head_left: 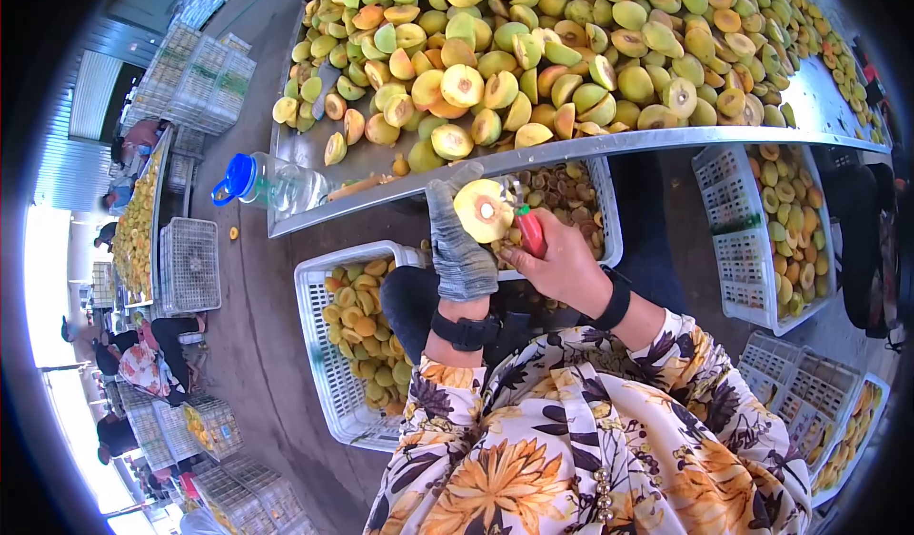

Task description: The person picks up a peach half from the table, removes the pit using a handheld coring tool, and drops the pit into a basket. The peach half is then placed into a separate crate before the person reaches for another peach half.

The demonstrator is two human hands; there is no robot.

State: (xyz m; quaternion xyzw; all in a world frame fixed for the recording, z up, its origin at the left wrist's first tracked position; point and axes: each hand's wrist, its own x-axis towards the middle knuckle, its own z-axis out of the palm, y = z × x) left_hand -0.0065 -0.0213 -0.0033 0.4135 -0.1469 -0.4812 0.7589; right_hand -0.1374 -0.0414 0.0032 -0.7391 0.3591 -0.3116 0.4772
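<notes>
My left hand (462, 245), in a grey knit glove, grips a halved peach (483, 209) with its cut yellow face and pale centre showing. Bare-skinned, my right hand (568, 267) is wrapped round the red handle of a small tool (530, 230) with a green band at its end. The tool's metal end lies at the right edge of the fruit; its exact shape is hard to make out. Both hands are just off the near edge of the metal table (571, 148). Below them, a white crate (612, 221) holds pits and scraps.
Halved peaches (571, 49) are heaped on the table. A water bottle with a blue cap (276, 185) lies at its left corner. White crates of peach halves stand at my left (324, 383) and right (752, 268). Other people (143, 364) sit among stacked crates further left.
</notes>
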